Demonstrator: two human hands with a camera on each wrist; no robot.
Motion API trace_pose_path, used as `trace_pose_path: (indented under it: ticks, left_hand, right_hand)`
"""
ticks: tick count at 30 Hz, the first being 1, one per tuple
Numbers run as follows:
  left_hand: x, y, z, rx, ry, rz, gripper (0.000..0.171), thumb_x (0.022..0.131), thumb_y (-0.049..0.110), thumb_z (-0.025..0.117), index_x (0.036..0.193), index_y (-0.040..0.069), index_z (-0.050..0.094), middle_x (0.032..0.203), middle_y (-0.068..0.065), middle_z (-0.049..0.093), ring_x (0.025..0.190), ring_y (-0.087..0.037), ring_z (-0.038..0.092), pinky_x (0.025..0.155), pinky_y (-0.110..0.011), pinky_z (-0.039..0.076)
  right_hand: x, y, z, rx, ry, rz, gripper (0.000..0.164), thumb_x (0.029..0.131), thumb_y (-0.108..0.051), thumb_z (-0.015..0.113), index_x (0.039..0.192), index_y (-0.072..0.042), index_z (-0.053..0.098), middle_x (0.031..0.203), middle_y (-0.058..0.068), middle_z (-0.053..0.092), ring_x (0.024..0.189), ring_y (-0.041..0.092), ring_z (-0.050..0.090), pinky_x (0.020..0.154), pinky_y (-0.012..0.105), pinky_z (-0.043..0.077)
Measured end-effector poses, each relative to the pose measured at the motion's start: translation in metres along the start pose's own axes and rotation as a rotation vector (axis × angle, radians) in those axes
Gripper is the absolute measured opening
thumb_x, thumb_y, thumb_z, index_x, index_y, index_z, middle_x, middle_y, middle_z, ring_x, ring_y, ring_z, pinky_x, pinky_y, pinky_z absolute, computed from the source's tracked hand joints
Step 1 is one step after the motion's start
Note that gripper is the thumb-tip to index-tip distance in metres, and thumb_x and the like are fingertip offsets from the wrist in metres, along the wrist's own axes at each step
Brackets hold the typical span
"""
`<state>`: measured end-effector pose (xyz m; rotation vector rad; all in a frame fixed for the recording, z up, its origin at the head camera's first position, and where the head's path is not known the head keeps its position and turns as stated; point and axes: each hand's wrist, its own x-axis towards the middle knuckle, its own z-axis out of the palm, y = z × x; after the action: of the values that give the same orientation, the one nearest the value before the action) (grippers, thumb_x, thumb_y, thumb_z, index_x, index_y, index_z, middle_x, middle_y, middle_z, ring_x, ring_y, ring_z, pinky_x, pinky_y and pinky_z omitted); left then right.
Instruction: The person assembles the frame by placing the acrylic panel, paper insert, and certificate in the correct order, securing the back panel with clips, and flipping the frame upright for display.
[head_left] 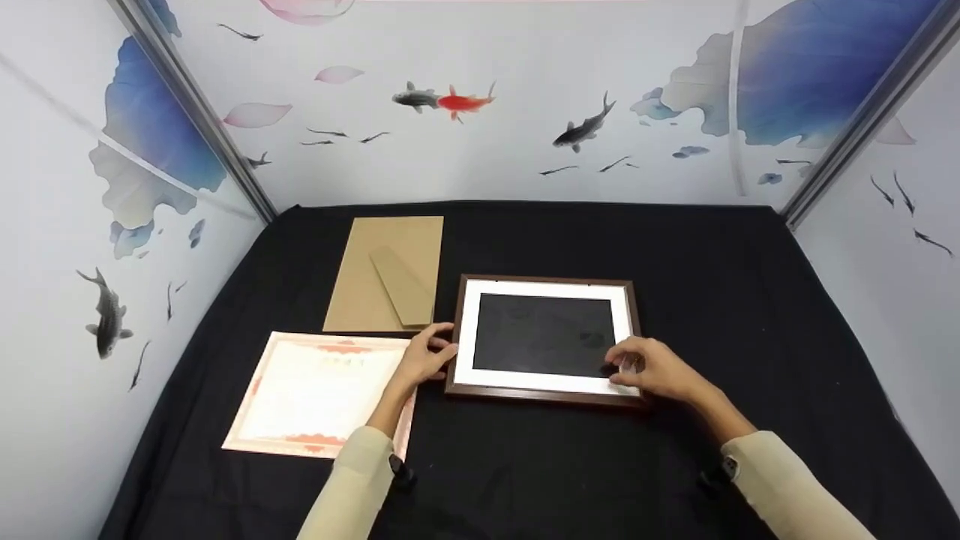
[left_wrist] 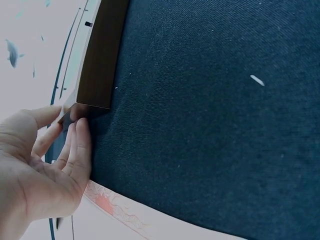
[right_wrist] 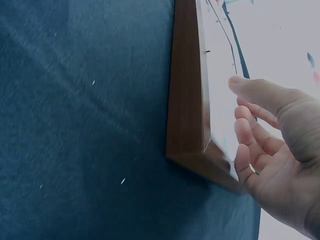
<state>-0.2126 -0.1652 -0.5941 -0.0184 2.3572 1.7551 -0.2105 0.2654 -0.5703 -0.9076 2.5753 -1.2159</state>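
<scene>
A brown picture frame (head_left: 545, 394) with a white mat (head_left: 619, 319) and a dark middle lies flat on the black cloth. My left hand (head_left: 424, 356) is at its left side; in the left wrist view, thumb and fingers (left_wrist: 82, 145) grip the edge near a corner. Over the lower right corner is my right hand (head_left: 656, 366), its fingers loosely bent above the mat. The right wrist view shows thumb and fingers (right_wrist: 267, 95) apart, with nothing held between them.
A tan backing board (head_left: 352, 277) with a stand flap (head_left: 409, 292) lies behind my left hand. A white certificate with a red-orange border (head_left: 322, 397) lies at the left, partly under my left wrist. Printed white panels (head_left: 450, 165) enclose the black-covered table (head_left: 525, 480).
</scene>
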Motion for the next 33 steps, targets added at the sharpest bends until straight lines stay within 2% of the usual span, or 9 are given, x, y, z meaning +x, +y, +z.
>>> trace_pose_path:
  ticks: [3,6,9,12,16,24,33]
  left_hand:
    - [0.000,0.001,0.000,0.012,-0.011,-0.011,0.047,0.098,0.011,0.068,0.143,0.004,0.053,0.111,-0.019,0.061,0.091,-0.031,0.064,0.070,-0.046,0.059]
    - [0.000,0.003,0.000,0.022,-0.021,-0.021,0.052,0.096,0.014,0.071,0.144,0.006,0.053,0.114,-0.020,0.059,0.093,-0.033,0.065,0.072,-0.048,0.059]
    - [0.001,0.004,0.000,0.031,-0.021,-0.021,0.056,0.093,0.015,0.074,0.144,0.006,0.052,0.116,-0.022,0.057,0.092,-0.035,0.065,0.072,-0.049,0.059]
    - [0.001,0.003,0.000,0.036,-0.019,-0.032,0.058,0.091,0.011,0.075,0.144,0.007,0.051,0.116,-0.022,0.057,0.090,-0.034,0.065,0.071,-0.048,0.059]
    - [0.001,0.002,0.001,0.049,-0.015,-0.036,0.059,0.090,0.005,0.074,0.144,0.006,0.051,0.114,-0.021,0.058,0.089,-0.032,0.065,0.069,-0.046,0.059]
    - [-0.001,0.001,0.002,0.067,0.006,0.001,0.058,0.088,0.001,0.074,0.142,0.004,0.052,0.110,-0.020,0.059,0.084,-0.028,0.064,0.063,-0.041,0.058]
    - [-0.001,-0.002,0.002,0.062,0.014,0.031,0.057,0.090,0.002,0.074,0.142,0.002,0.052,0.111,-0.021,0.060,0.084,-0.026,0.065,0.064,-0.041,0.058]
  right_hand:
    - [-0.008,0.009,-0.003,0.038,0.144,0.020,0.025,0.083,-0.002,0.084,0.104,0.002,0.071,0.093,0.013,0.068,0.078,0.022,0.062,0.067,0.027,0.051]
    - [-0.019,0.018,-0.006,0.091,0.299,0.088,0.028,0.083,0.002,0.083,0.107,0.005,0.071,0.096,0.017,0.067,0.078,0.021,0.061,0.068,0.022,0.049]
    - [-0.028,0.023,-0.006,0.140,0.366,0.171,0.035,0.083,0.001,0.083,0.114,0.007,0.068,0.101,0.020,0.066,0.081,0.023,0.061,0.070,0.021,0.049]
    - [-0.032,0.025,-0.004,0.160,0.329,0.227,0.045,0.084,-0.004,0.084,0.123,0.007,0.063,0.106,0.020,0.064,0.086,0.026,0.061,0.074,0.023,0.050]
    - [-0.034,0.026,0.003,0.169,0.291,0.236,0.054,0.084,-0.006,0.084,0.129,0.007,0.058,0.106,0.020,0.061,0.090,0.030,0.059,0.077,0.027,0.049]
    - [-0.034,0.028,0.011,0.168,0.339,0.216,0.053,0.084,0.000,0.083,0.129,0.006,0.056,0.102,0.019,0.060,0.087,0.030,0.059,0.074,0.025,0.049]
    - [-0.035,0.029,0.010,0.193,0.330,0.233,0.060,0.085,-0.006,0.083,0.136,0.008,0.053,0.103,0.019,0.061,0.085,0.024,0.060,0.071,0.025,0.050]
